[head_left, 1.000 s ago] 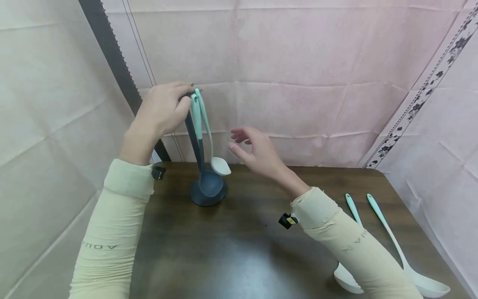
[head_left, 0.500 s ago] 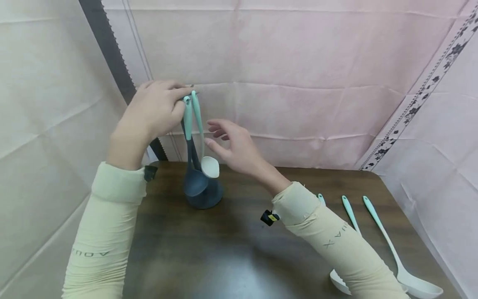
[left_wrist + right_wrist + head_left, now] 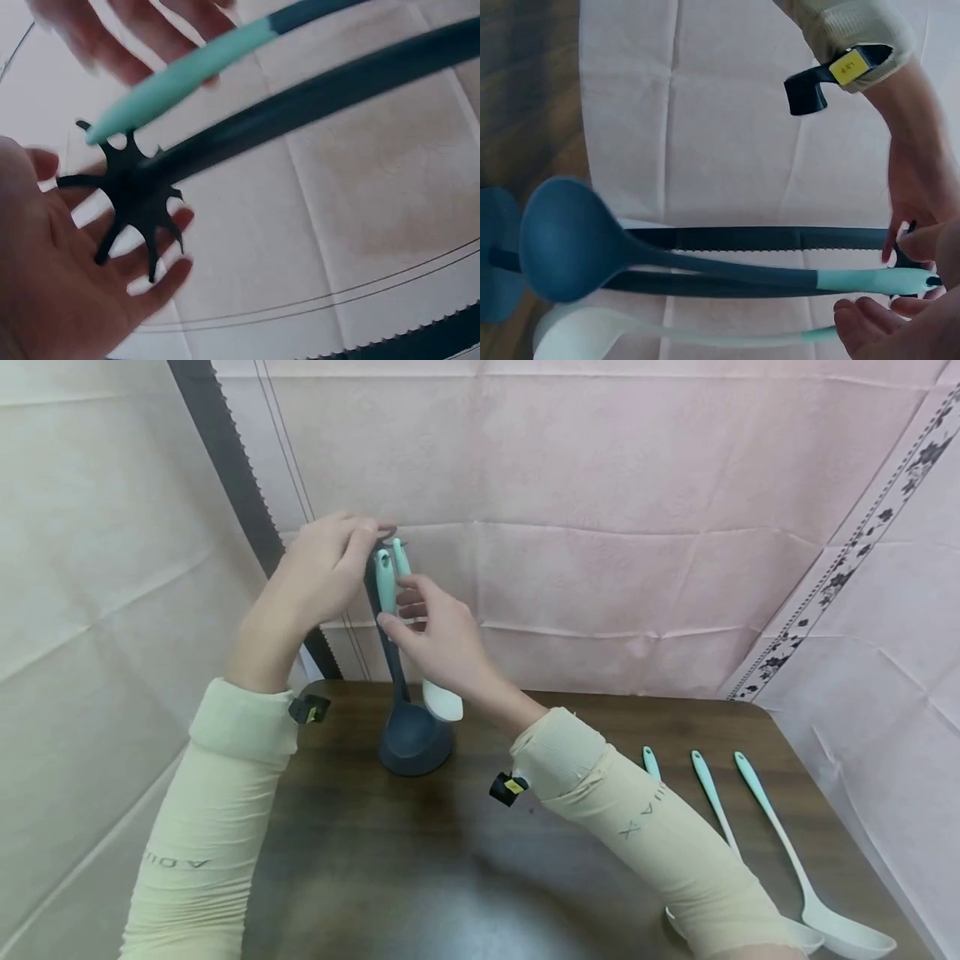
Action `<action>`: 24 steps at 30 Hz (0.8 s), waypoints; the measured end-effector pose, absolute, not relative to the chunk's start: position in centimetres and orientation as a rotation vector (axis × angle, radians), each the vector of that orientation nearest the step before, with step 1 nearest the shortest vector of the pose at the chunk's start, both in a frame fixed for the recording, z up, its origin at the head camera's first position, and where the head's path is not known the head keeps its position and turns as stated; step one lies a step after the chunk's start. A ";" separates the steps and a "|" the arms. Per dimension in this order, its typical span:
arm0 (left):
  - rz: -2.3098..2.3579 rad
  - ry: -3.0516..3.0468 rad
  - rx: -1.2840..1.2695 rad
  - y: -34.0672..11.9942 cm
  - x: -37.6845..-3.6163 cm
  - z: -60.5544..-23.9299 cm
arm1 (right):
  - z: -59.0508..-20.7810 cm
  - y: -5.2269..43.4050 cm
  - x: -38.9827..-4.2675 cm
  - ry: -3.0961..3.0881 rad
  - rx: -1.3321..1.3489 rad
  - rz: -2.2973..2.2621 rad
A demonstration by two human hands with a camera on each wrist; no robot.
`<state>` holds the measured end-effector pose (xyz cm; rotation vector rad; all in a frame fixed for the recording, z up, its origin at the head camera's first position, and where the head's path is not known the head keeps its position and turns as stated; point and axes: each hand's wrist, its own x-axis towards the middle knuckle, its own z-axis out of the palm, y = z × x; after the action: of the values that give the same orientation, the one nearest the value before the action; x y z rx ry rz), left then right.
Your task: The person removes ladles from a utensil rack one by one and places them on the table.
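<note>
A dark blue utensil stand [image 3: 420, 767] rises at the back left of the table. From its hook wheel [image 3: 139, 187] hang a dark blue ladle [image 3: 570, 240] with a mint handle and a white spoon-like utensil [image 3: 442, 702]. My left hand [image 3: 318, 572] touches the top of the stand, its fingers spread along the hooks in the left wrist view. Beside the mint handle [image 3: 386, 581] is my right hand [image 3: 446, 639], thumb on one side and fingers on the other, not closed round it. The right fingers hide part of the white utensil's handle.
Several white utensils with mint handles lie on the right of the brown table [image 3: 360, 877], among them a large ladle [image 3: 847, 935]. My right sleeve [image 3: 645, 818] covers part of them. Pale cloth [image 3: 600, 527] hangs behind and at both sides.
My right hand has moved left, up to the hanging handles. The hung utensils and stand have turned a little under my left hand, which stays on top.
</note>
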<state>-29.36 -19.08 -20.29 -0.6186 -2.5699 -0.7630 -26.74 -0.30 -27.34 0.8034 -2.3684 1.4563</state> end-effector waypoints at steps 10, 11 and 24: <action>-0.715 -2.667 -0.375 -16.6 -30.1 -17.9 | -27.4 -2.1 -27.7 -2.370 0.733 1.501; -0.707 -2.682 -0.367 -16.6 -30.3 -17.8 | -27.5 -2.2 -27.9 -2.370 0.746 1.522; -0.579 -2.813 -0.384 -16.6 -31.6 -18.1 | -28.0 -2.3 -28.8 -2.307 0.781 1.536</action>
<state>-31.62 -16.60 -18.06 -0.3840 -2.8133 -0.5786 -28.78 -2.30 -28.04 0.7811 -2.3069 1.5357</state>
